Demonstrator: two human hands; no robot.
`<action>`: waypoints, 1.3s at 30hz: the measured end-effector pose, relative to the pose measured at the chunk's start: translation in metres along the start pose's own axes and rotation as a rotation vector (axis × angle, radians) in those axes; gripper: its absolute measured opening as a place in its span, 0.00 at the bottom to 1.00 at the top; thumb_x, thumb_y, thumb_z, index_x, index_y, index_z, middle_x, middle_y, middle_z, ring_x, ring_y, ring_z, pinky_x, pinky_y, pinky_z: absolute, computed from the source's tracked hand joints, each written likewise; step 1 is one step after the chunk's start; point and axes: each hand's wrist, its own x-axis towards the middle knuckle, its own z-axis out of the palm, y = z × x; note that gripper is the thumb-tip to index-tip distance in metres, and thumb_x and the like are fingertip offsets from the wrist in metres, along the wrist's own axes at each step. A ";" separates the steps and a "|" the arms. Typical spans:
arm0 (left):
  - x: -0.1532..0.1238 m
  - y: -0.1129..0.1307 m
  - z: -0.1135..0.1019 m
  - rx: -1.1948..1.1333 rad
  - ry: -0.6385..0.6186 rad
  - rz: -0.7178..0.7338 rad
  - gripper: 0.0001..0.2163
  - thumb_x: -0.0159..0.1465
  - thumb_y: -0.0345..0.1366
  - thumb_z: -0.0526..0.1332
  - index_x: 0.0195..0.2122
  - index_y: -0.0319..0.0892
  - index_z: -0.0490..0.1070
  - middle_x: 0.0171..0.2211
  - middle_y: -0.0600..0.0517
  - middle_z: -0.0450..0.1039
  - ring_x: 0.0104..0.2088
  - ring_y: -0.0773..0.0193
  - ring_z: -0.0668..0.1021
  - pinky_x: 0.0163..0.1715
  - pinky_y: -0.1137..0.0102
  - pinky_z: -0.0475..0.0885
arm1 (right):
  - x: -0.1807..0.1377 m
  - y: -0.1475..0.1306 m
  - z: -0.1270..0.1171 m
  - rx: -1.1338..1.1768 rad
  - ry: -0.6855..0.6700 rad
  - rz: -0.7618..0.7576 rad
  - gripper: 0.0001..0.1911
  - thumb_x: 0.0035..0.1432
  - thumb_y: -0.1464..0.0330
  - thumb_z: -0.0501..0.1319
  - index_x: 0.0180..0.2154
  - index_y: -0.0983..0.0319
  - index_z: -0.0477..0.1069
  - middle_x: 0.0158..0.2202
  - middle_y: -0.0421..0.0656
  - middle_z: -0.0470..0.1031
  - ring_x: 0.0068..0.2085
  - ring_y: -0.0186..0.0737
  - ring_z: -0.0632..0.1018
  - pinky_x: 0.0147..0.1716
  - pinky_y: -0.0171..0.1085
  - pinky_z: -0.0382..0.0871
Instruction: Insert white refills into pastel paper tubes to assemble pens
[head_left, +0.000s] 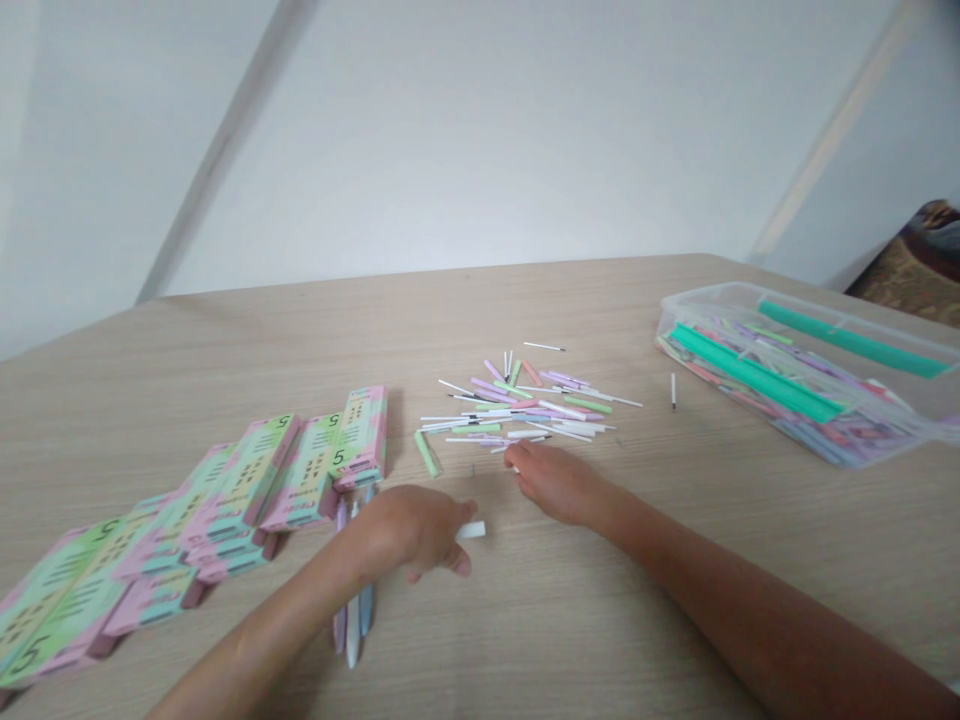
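My left hand (412, 530) is closed around a small white stick piece (472, 530) that pokes out of its fist, low on the wooden table (525, 620). Under my left forearm lie a few pastel pens (352, 625). My right hand (551, 482) rests knuckles up at the near edge of a scattered pile of thin white, purple, green and pink sticks (525, 405); its fingers curl down, pinching a white piece at the pile's edge. A loose green stick (427, 453) lies between the hands.
A row of pink and green printed boxes (225, 500) runs from the left edge toward the middle. A clear plastic tray (810, 375) with long green rods and many coloured sticks stands at the right. One white stick (673, 391) lies alone near it.
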 end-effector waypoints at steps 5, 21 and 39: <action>-0.001 0.004 -0.002 0.000 -0.044 -0.005 0.32 0.54 0.32 0.65 0.60 0.42 0.56 0.43 0.36 0.74 0.41 0.42 0.77 0.34 0.57 0.72 | -0.002 0.000 -0.004 0.116 -0.015 0.085 0.13 0.59 0.72 0.51 0.47 0.63 0.61 0.41 0.49 0.72 0.39 0.41 0.73 0.33 0.35 0.58; 0.003 0.003 0.003 0.021 -0.018 0.008 0.27 0.56 0.39 0.63 0.58 0.44 0.60 0.37 0.41 0.78 0.36 0.49 0.79 0.28 0.66 0.70 | 0.000 -0.003 -0.011 0.117 -0.054 0.035 0.17 0.57 0.76 0.50 0.49 0.62 0.61 0.43 0.48 0.72 0.42 0.41 0.73 0.37 0.35 0.59; -0.005 -0.030 -0.004 -0.105 0.089 0.075 0.22 0.59 0.40 0.57 0.56 0.42 0.63 0.26 0.49 0.78 0.29 0.59 0.79 0.20 0.74 0.62 | -0.012 -0.042 -0.027 0.845 0.145 -0.094 0.15 0.54 0.77 0.52 0.43 0.60 0.67 0.28 0.36 0.63 0.28 0.30 0.64 0.27 0.29 0.57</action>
